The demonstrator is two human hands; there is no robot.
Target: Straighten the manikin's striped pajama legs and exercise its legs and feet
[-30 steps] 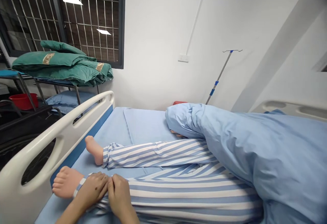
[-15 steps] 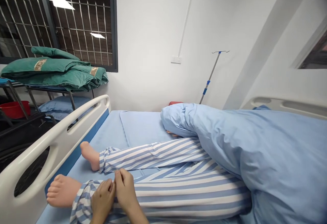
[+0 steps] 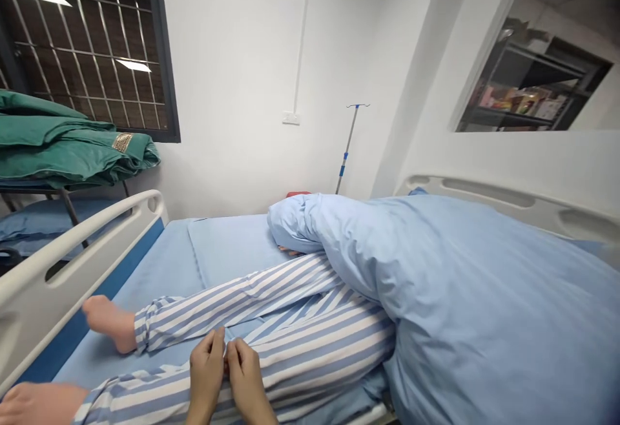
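Observation:
My left hand [image 3: 207, 370] and my right hand [image 3: 246, 373] are side by side over the near leg, fingers curled in and thumbs on top. They nearly touch; what the curled fingers hold, if anything, is hidden. Below them are blue-and-white striped trousers [image 3: 310, 347] on a figure lying on the bed. Two bare, smooth, doll-like feet show: the far foot [image 3: 110, 323] and the near foot [image 3: 43, 402], cut by the frame's left edge. A light blue quilt [image 3: 460, 283] covers the upper body. No trouser cloth looks pulled up by my hands.
A white footboard [image 3: 92, 231] bounds the bed at left, a headboard [image 3: 484, 191] at right. Blue sheet [image 3: 232, 241] shows beyond the legs. An IV pole [image 3: 347, 154] stands by the wall, and folded green quilts [image 3: 62, 147] are stacked at left.
The view has turned right, so bed and legs sit further left and shelves show through the right window. My hands have moved towards the knees along the near leg and are more level.

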